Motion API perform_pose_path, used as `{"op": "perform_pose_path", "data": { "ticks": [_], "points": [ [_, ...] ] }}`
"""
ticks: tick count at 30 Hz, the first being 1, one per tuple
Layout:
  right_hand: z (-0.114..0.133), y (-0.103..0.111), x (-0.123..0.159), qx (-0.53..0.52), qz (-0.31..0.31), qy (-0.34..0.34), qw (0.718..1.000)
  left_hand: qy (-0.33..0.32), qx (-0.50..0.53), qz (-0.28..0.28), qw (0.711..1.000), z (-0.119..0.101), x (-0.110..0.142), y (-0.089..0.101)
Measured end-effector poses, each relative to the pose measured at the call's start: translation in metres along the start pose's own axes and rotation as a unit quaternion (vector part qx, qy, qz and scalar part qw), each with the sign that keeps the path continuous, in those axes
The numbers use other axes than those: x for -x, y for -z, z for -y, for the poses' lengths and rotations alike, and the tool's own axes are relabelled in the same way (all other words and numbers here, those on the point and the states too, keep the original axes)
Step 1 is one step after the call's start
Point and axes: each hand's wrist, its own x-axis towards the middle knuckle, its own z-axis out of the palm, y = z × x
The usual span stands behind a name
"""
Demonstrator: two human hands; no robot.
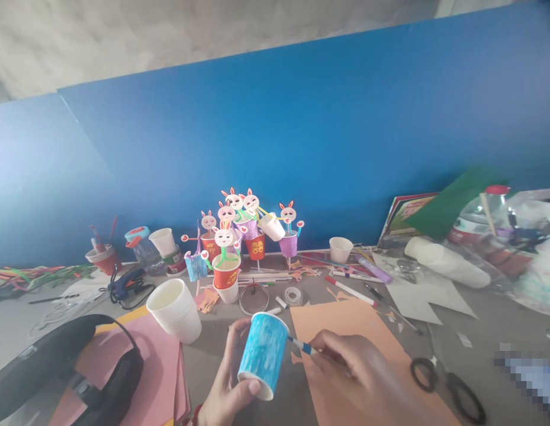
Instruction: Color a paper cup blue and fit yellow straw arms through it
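My left hand point(228, 384) grips a paper cup point(263, 352) around its side, thumb at the near end. Streaky blue colour covers most of the cup, which is tilted. In my right hand point(346, 361) is a blue marker point(304, 345), held like a pen, its tip at the cup's right edge. Beneath my right hand lies a sheet of orange paper point(359, 319). Left of the cup stands a stack of white paper cups point(174, 310). Behind it are several rabbit-faced paper-cup figures point(224, 238) in red, purple and blue.
Black-handled scissors point(450, 378) lie at the right, near the orange sheet. A clear tape roll point(293, 296) and a red marker point(352, 291) lie beyond the cup. Pink paper point(161, 361) and a black strapped object point(119, 378) occupy the left. A blue board point(301, 130) stands behind the table.
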Motion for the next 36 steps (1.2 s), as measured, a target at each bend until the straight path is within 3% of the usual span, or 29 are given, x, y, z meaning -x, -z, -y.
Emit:
{"op": "perform_pose_path", "data": {
  "ticks": [4,11,21,28,33,36],
  "points": [
    [0.001,0.001,0.001,0.02,-0.02,0.015,0.999,0.041,0.011,-0.01,0.999,-0.001,0.002,0.002],
    [-0.002,0.0,0.003,-0.006,-0.032,0.028,0.999,0.025,0.013,0.032,0.999,-0.001,0.0,0.0],
    [-0.004,-0.003,0.001,0.047,-0.015,0.014,0.999,0.036,0.018,-0.034,0.999,-0.003,0.002,-0.002],
    [-0.004,0.003,0.003,0.045,-0.06,0.049,0.996,-0.019,-0.141,-0.037,0.989,-0.008,-0.003,-0.008],
    [-0.002,-0.002,0.003,0.105,-0.085,0.138,0.981,-0.084,-0.323,-0.032,0.942,-0.01,-0.002,-0.008],
    [0.001,-0.003,0.003,0.113,-0.105,0.155,0.976,-0.062,-0.358,-0.029,0.931,-0.009,-0.001,-0.009]
  ]
}}
